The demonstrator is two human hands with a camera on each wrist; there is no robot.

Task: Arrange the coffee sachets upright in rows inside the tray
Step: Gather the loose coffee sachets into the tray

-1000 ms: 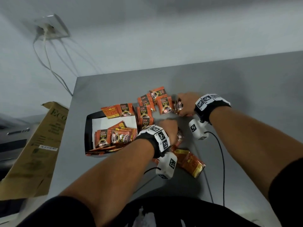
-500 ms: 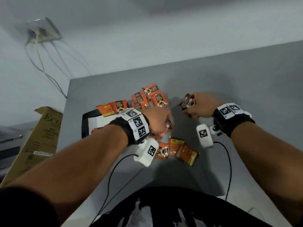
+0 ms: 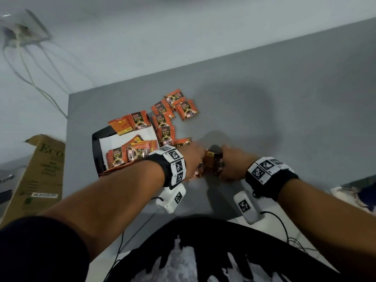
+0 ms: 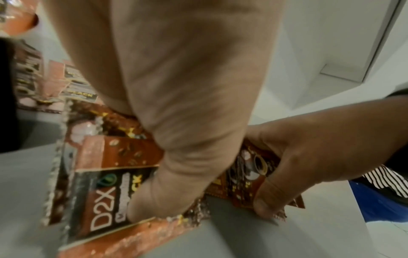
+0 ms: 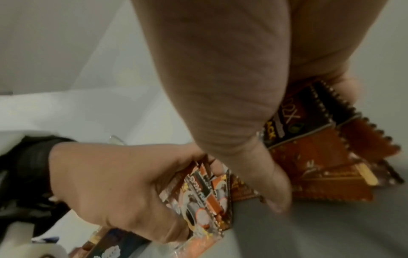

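A black tray [image 3: 95, 148] lined with white paper sits at the table's left and holds several orange D2X coffee sachets [image 3: 130, 154], some lying flat, some leaning. More loose sachets [image 3: 163, 119] lie on the table behind and right of it. Near the front, my left hand [image 3: 194, 159] and right hand [image 3: 230, 165] meet around a bunch of sachets [image 3: 212, 162] standing on edge on the table. In the right wrist view my left hand [image 5: 123, 183] curls round sachets [image 5: 203, 193]. In the left wrist view my right hand [image 4: 304, 157] grips sachets [image 4: 249, 165] from the other side.
A brown cardboard box [image 3: 40, 169] leans beside the table's left edge. A wall socket with white cables [image 3: 22, 29] is at the far left. Bare grey table [image 3: 274, 119] stretches right and back. A cloth [image 3: 354, 198] lies at the right edge.
The hands were apart, the right one holding sachets further back. Both have come together near the table's front over the sachets that lay there, which now stand bunched between them.
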